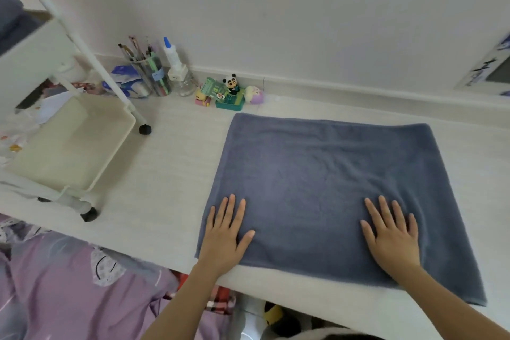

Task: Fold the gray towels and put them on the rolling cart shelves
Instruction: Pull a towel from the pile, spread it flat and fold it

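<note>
Gray towel (325,179) spread flat on the desk (171,174), right of the rolling cart (69,146) (lower shelf bare). Left hand (225,237) and right hand (392,237) pressed on it, fingers splayed, gripping nothing.

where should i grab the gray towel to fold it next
Pinch the two near corners of the gray towel, coming from the desk's front edge. It lies flat, both hands resting open near that edge, so those corners lift easily toward the wall.
</note>
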{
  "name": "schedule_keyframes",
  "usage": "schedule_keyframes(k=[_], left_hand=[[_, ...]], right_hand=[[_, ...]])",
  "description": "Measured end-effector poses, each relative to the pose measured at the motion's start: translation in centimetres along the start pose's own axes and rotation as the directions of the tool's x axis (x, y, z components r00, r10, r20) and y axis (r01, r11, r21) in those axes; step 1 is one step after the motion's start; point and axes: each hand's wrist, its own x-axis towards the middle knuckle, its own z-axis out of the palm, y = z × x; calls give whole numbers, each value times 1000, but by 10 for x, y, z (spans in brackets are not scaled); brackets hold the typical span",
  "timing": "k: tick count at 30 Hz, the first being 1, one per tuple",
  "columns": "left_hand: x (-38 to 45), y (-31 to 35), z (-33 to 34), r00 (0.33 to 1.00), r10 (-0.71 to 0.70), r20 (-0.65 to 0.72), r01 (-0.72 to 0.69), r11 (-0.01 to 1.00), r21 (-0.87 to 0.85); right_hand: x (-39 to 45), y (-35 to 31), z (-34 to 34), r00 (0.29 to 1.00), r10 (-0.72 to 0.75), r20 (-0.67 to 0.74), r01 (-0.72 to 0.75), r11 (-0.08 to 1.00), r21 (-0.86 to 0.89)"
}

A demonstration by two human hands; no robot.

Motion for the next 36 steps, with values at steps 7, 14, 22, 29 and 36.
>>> schedule_keyframes(k=[7, 14, 22, 29, 36], left_hand=[[-3, 22, 2, 997, 46, 65, -49, 998, 39], [-14, 2, 8, 991, 91, 96, -104, 984, 142], [6, 61, 2, 988, 129, 81, -136, 987, 80], [6, 63, 11, 995, 82, 56, -89, 987, 137], [45, 137, 5, 992, 122, 30, -123, 992, 24]], right_hand=[[-49, -84, 8, 924, -382, -5, 382, 924, 36], [-46, -65, 26, 960, -278, -37, 277, 961, -15], [-45, -60, 23, 976, -218, -17, 218, 975, 35], [-31, 12, 19, 999, 22, -33, -21, 999, 38], [-22, -4, 9, 989, -140, -52, 143, 987, 69]])
